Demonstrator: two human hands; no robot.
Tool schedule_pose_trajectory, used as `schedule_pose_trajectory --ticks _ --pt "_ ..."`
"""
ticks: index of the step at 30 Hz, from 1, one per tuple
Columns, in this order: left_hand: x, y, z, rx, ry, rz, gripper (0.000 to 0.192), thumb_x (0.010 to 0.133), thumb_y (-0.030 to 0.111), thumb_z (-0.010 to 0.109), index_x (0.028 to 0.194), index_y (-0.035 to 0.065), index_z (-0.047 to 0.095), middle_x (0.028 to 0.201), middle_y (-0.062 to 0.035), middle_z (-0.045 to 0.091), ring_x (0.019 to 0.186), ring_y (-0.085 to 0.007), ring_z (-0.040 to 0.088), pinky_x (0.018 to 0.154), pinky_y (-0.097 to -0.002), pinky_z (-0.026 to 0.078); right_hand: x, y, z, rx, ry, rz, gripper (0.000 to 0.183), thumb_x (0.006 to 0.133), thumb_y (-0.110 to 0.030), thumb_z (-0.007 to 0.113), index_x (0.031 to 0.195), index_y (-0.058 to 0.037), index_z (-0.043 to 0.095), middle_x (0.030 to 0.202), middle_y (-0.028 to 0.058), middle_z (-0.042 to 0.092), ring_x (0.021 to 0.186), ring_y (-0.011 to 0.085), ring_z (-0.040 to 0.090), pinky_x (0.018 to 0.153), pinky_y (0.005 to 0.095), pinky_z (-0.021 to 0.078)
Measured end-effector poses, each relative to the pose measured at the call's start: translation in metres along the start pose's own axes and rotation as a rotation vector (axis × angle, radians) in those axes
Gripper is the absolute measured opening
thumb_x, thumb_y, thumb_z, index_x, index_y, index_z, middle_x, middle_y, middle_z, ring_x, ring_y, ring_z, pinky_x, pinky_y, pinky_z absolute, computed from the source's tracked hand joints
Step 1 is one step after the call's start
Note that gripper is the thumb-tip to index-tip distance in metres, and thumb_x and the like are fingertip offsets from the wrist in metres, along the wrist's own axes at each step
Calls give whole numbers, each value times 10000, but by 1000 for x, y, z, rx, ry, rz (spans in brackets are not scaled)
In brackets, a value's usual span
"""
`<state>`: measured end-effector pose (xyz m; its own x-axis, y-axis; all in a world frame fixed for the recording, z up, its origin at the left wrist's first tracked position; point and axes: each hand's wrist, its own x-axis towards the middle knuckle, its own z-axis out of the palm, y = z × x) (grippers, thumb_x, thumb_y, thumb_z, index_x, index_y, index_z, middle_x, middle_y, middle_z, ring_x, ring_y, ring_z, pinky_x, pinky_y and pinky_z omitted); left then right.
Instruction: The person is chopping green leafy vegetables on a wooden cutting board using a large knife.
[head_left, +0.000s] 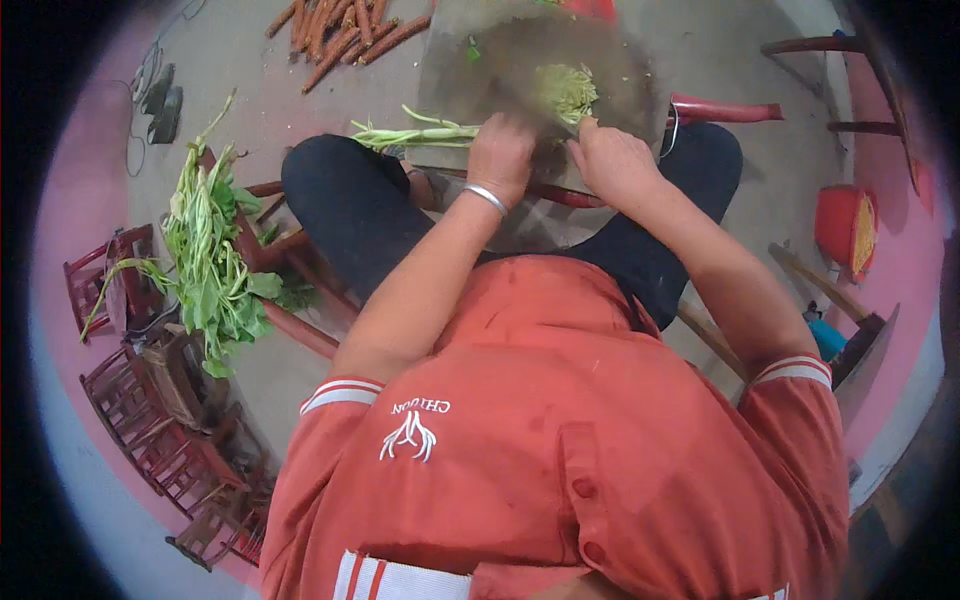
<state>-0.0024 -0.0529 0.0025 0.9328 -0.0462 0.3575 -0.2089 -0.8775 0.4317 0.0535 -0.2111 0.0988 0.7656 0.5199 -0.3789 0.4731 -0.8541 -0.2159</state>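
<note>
My left hand (501, 159), with a silver bangle at the wrist, presses on a bundle of pale green leafy-vegetable stems (427, 136) lying across the near part of a cutting board (450, 94). The stems' uncut ends stick out to the left. My right hand (616, 159) is closed around the handle of a knife (546, 114), whose blade is a dark blur between the two hands. Just beyond the blade sits a heap of finely chopped stems (570, 91). Small green bits are scattered over the board. My fingers hide the cutting point.
Leafy green vegetables (214, 255) hang over a red wooden chair (300, 326) at left. Reddish-brown cobs (337, 30) lie on the floor ahead. A red tub (836, 225) with yellow contents stands at right. Small wooden chairs (180, 457) line the left wall.
</note>
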Motion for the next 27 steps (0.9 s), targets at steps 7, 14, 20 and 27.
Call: schedule_pose_trajectory --ticks 7,14,20,27 --pt "-5 -4 -1 -19 4 36 203 728 52 621 912 109 686 921 -66 634 895 -275 586 766 -373 514 5 19 12 108 132 35 293 945 -287 529 952 5 547 804 236 662 815 423 654 742 528 511" --pt "-6 -2 -3 -30 -21 -16 225 729 40 602 914 127 694 906 -51 626 876 -268 581 747 -373 518 1 5 -2 26 56 -46 298 943 -292 528 940 5 555 807 231 662 813 423 652 740 526 511" --pt "-2 -4 -2 -16 -27 7 225 717 29 610 899 132 693 890 -60 620 869 -277 577 740 -383 518 3 -4 2 3 9 -4 282 937 -279 538 944 1 562 824 237 666 830 419 657 740 519 517" --pt "-3 -3 -1 -62 -11 -47 168 725 30 622 858 117 677 880 -68 617 892 -283 582 752 -395 516 9 18 13 123 93 68 312 935 -295 546 948 16 570 856 252 664 854 422 653 762 525 511"
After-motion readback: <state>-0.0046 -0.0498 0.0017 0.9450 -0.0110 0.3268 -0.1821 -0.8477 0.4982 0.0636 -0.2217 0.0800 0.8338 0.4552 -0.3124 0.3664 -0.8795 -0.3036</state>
